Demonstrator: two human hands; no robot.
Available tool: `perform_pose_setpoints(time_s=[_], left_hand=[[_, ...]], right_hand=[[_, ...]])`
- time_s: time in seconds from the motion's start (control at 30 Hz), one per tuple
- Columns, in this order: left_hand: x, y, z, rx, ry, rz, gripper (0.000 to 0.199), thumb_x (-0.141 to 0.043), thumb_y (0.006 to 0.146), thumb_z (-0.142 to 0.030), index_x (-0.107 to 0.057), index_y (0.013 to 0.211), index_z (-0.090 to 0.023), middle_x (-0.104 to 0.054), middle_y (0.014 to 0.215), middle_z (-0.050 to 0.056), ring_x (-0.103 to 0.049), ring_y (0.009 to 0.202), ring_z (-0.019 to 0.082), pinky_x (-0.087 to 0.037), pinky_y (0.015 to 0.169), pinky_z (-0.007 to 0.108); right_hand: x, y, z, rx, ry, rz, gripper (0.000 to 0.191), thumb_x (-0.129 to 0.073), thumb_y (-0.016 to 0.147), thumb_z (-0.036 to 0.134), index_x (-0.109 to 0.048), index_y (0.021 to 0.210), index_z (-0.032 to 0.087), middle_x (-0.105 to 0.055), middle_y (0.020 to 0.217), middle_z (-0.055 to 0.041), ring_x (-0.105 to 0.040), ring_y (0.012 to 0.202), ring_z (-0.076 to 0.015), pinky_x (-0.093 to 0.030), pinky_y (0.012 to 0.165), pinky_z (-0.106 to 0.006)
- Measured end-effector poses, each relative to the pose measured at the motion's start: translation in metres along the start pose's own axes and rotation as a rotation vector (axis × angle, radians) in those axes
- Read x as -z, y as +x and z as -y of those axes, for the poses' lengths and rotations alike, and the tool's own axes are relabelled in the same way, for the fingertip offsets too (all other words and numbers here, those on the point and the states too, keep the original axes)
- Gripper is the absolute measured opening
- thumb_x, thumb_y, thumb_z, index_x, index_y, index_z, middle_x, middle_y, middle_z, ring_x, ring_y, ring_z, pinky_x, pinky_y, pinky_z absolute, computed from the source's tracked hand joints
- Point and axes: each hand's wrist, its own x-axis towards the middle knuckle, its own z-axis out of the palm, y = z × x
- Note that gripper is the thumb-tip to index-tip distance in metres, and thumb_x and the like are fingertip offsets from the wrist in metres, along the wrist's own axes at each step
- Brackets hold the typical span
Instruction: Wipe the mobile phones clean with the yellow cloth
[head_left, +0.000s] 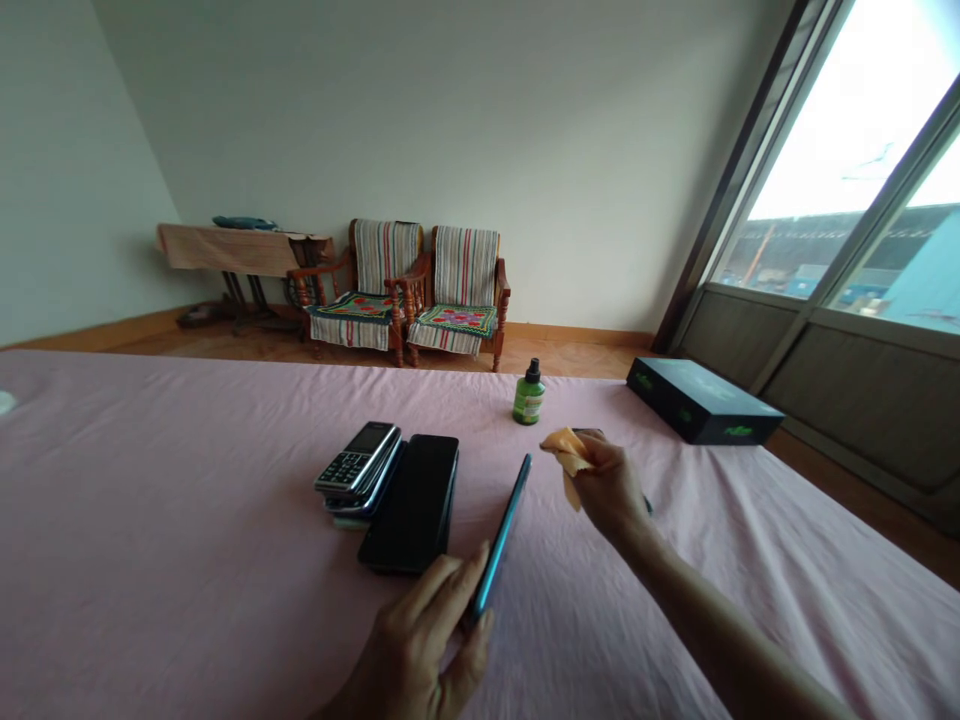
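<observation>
A blue-edged phone [504, 532] stands tilted on its side, its lower end pinched between the thumb and fingers of my left hand [424, 640]. To its right, my right hand [609, 487] is closed on an orange-yellow cloth [568, 452], which hangs below the fingers and is apart from the phone. Behind my right hand a dark object shows only at its edges. Left of the held phone lie large black phones [414, 500], one on another. Beside them is a stack of phones with a silver keypad phone [360, 458] on top.
A green spray bottle [529, 396] with a black top stands on the pink cloth [187, 500]. At the right is a black box [705, 400]. Two wooden chairs [457, 270] and a covered side table [225, 248] stand by the wall.
</observation>
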Motion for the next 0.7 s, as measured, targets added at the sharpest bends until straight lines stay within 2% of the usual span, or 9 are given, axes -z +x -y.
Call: perform_pose_setpoints(time_s=[0.17,0.27,0.4,0.5,0.7], left_hand=[[-0.005,-0.004,0.006,-0.063,0.014,-0.036,0.047,-0.044,0.092,-0.014,-0.041,0.139,-0.018,-0.063,0.084,0.005,-0.065,0.071,0.014,-0.054,0.068,0.019],[-0.007,-0.006,0.007,-0.069,0.02,-0.03,0.047,-0.045,0.092,-0.014,-0.041,0.139,-0.017,-0.063,0.085,0.005,-0.064,0.071,0.015,-0.054,0.068,0.019],[-0.006,-0.006,0.004,-0.057,0.017,0.002,0.049,-0.045,0.093,-0.014,-0.038,0.142,-0.016,-0.062,0.086,0.006,-0.065,0.072,0.015,-0.054,0.069,0.02],[-0.003,-0.005,-0.001,-0.003,0.005,0.018,0.049,-0.046,0.093,-0.013,-0.04,0.141,-0.02,-0.063,0.09,0.005,-0.065,0.076,0.015,-0.054,0.073,0.021],[0.003,-0.001,-0.01,0.147,-0.093,0.058,0.039,-0.049,0.093,-0.014,-0.052,0.131,-0.022,-0.063,0.093,0.005,-0.065,0.084,0.016,-0.053,0.079,0.022]], right_hand=[[-0.012,-0.006,-0.001,0.067,-0.059,0.046,0.019,-0.055,0.08,0.02,-0.073,0.074,0.019,-0.063,0.082,-0.0045,-0.057,0.071,-0.0161,-0.041,0.061,-0.025],[-0.014,-0.015,0.001,0.113,-0.09,0.057,0.02,-0.054,0.08,0.016,-0.074,0.081,0.02,-0.062,0.085,-0.005,-0.057,0.074,-0.0174,-0.042,0.064,-0.027],[-0.014,-0.025,0.002,0.29,-0.179,0.024,0.03,-0.051,0.081,0.007,-0.074,0.095,0.021,-0.06,0.091,-0.0069,-0.056,0.084,-0.0207,-0.045,0.073,-0.032],[-0.016,-0.035,0.007,0.405,-0.182,0.034,0.04,-0.048,0.079,0.0,-0.071,0.104,0.022,-0.058,0.092,-0.0069,-0.056,0.087,-0.0209,-0.047,0.075,-0.033],[-0.02,-0.059,0.022,0.447,-0.082,0.082,0.059,-0.043,0.072,-0.008,-0.065,0.115,0.026,-0.057,0.095,-0.0063,-0.057,0.088,-0.0204,-0.051,0.074,-0.034]])
